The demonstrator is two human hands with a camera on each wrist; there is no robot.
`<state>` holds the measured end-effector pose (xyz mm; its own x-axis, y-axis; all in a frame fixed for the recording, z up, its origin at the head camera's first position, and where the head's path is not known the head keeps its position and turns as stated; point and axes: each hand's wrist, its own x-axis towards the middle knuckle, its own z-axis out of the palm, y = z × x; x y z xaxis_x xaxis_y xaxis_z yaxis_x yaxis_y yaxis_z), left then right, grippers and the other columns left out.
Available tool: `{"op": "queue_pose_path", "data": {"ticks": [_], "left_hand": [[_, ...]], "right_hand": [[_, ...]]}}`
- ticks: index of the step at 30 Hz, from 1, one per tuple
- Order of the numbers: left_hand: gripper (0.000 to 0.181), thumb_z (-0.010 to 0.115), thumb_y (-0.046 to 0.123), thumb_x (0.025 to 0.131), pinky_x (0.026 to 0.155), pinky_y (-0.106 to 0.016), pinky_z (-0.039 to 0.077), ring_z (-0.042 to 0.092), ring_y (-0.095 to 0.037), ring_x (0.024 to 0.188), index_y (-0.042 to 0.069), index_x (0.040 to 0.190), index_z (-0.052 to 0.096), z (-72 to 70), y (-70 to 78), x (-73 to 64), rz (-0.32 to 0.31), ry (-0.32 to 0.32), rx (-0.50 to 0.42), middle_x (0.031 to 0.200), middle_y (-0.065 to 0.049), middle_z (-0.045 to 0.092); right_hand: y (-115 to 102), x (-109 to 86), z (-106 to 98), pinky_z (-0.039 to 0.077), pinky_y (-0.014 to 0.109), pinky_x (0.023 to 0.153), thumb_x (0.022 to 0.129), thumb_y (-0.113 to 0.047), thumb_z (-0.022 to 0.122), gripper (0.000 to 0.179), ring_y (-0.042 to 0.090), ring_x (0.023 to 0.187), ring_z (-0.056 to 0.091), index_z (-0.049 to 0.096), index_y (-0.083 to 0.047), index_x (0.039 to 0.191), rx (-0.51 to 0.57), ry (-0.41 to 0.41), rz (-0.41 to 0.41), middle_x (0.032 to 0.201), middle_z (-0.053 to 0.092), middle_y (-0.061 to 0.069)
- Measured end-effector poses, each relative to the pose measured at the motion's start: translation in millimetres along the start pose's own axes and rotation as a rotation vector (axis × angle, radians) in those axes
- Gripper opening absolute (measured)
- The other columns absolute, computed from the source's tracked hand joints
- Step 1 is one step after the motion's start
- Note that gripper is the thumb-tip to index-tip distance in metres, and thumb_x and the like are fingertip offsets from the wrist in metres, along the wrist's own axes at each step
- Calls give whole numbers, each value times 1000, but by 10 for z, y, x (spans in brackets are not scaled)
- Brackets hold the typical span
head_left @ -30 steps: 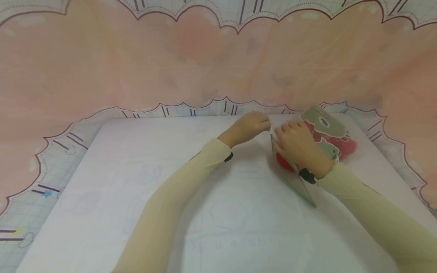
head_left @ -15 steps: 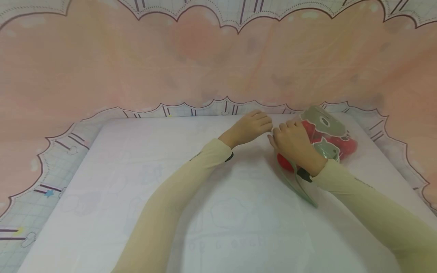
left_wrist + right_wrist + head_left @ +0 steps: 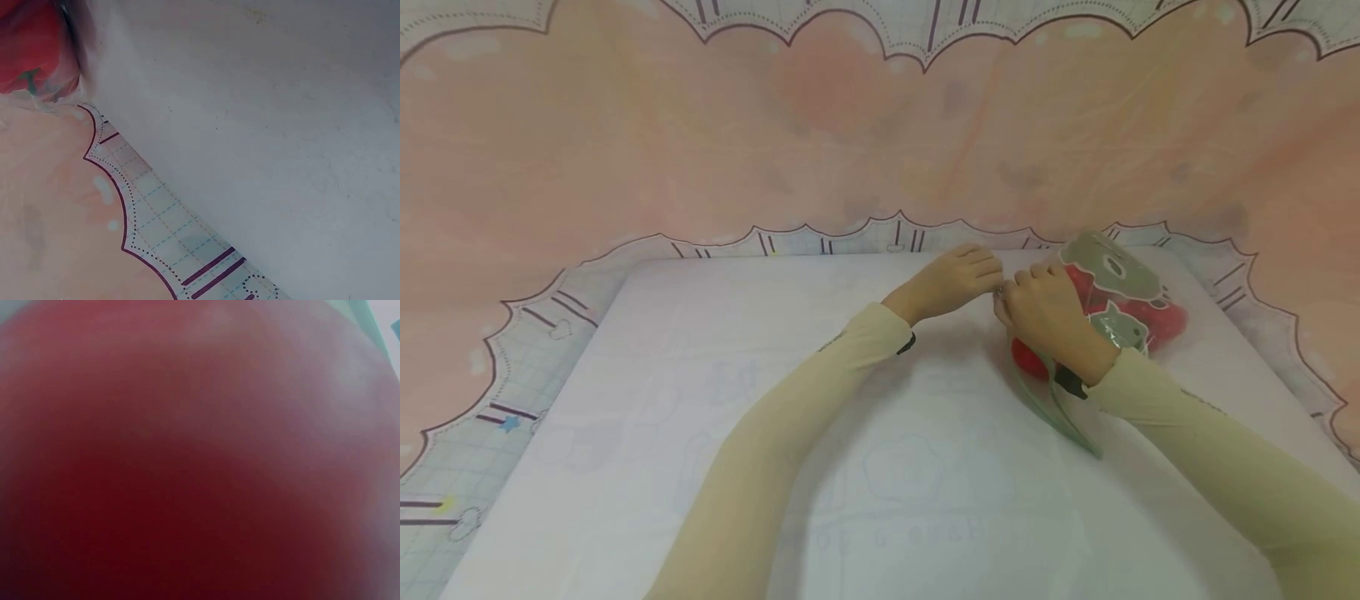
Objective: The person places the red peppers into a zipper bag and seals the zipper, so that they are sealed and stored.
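A clear plastic bag (image 3: 1116,267) with green printed patches lies at the back right of the table, red items (image 3: 1030,360) inside. Its green-edged mouth (image 3: 1067,429) gapes a little towards the front. My left hand (image 3: 955,282) pinches the far corner of that edge with curled fingers; the fingertips are partly hidden. Close beside it, my right hand (image 3: 1047,310) grips the bag near the same corner, over the red contents. In the left wrist view, a red item with a green mark (image 3: 34,47) shows through the plastic. Blurred red contents (image 3: 175,519) fill the right wrist view.
The white table (image 3: 737,467) carries faint drawings. Behind and around it hangs an orange-pink cloth (image 3: 715,150) with a scalloped, checked border. The bag lies near the table's far right corner.
Both hands have stayed at the bag's corner, drawing closer together. The left hand has shifted slightly right, and the bag's green edge has bent, with its front tip slightly further right.
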<state>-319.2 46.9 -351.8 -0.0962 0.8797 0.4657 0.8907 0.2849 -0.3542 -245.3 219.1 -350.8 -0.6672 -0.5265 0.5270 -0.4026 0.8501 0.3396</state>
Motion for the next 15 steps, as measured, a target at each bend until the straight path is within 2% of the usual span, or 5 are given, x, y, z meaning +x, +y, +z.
{"op": "queue_pose_path", "data": {"ticks": [7,15], "left_hand": [[20,46,11,97,107,-29,39,56,-15,108,11,103,65,23,-9,23,29,-19,30,108,0,65],[23,41,4,97,105,-32,41,57,-19,109,10,105,62,86,-95,-19,65,-48,121,111,-2,64]], "right_hand": [[-6,-4,-48,38,39,58,81,-14,54,35,26,49,42,46,-3,49,13,-51,9,47,46,10],[-49,-53,-115,42,42,64,79,-16,58,33,30,54,52,53,-2,49,21,-227,5,51,54,12]]}}
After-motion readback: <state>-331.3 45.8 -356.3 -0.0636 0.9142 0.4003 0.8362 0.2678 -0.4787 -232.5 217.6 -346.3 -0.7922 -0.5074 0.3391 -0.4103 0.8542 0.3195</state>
